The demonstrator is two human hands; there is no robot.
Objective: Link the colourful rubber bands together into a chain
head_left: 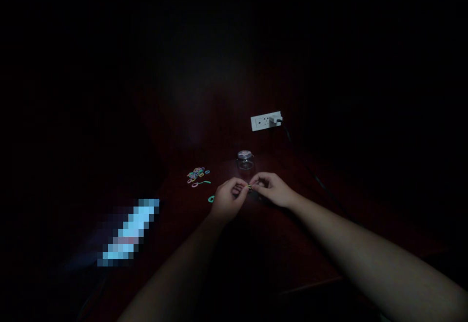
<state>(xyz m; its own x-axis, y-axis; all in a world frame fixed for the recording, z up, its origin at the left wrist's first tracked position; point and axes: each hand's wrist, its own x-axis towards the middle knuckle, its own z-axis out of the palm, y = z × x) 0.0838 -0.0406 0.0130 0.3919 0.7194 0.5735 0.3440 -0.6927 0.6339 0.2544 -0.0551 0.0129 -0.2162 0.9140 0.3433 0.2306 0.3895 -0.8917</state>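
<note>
pinching a thin yellow piece (248, 186) between the fingers of both left hand (229, 198) and right hand (273, 189), near a lidded clear jar (245, 161) and scattered coloured rings (196, 173) on the counter (292, 244).

Dark red table in dim light
The table (278, 249) bears a lidded clear jar (245, 161) at centre, a pile of small colourful rings (196, 174) left of it, and a green ring (211, 199) below.
</note>
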